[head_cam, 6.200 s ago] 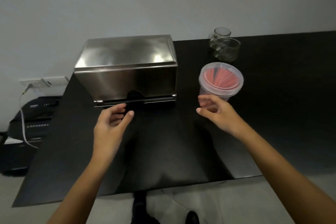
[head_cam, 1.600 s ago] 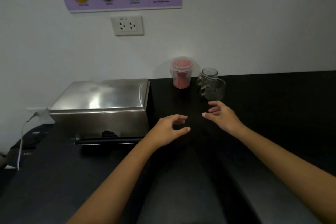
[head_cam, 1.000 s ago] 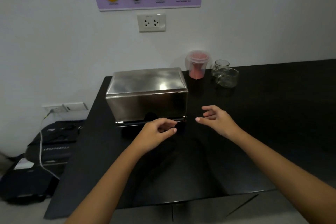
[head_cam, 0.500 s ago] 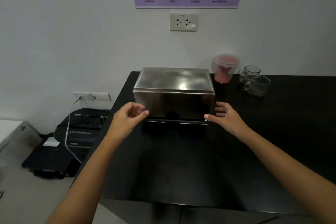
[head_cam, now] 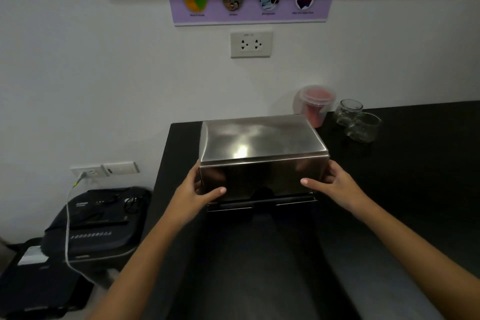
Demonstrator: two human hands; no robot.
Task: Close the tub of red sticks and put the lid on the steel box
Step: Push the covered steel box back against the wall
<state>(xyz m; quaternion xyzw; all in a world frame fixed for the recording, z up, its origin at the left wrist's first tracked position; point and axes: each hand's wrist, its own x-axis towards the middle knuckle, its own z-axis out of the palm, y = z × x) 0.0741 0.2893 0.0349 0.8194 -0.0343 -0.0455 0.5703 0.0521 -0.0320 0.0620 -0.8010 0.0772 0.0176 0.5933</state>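
The steel box [head_cam: 259, 143] stands on the black table [head_cam: 389, 189] near its back left corner, its shiny lid on top. My left hand [head_cam: 197, 192] grips the box's front left corner, thumb across the front face. My right hand [head_cam: 332, 184] grips the front right corner the same way. The clear tub of red sticks [head_cam: 315, 104] stands against the wall behind the box's right end, with its clear lid on.
Two small glass jars [head_cam: 358, 122] stand right of the tub. The table's left edge runs just left of the box. Below it on the floor lies a black bag [head_cam: 91, 226] with a white cable plugged into a wall socket [head_cam: 88, 171].
Both hands have moved forward and closed on the front corners of the steel box. The view has shifted closer to the box. The tub has not moved.
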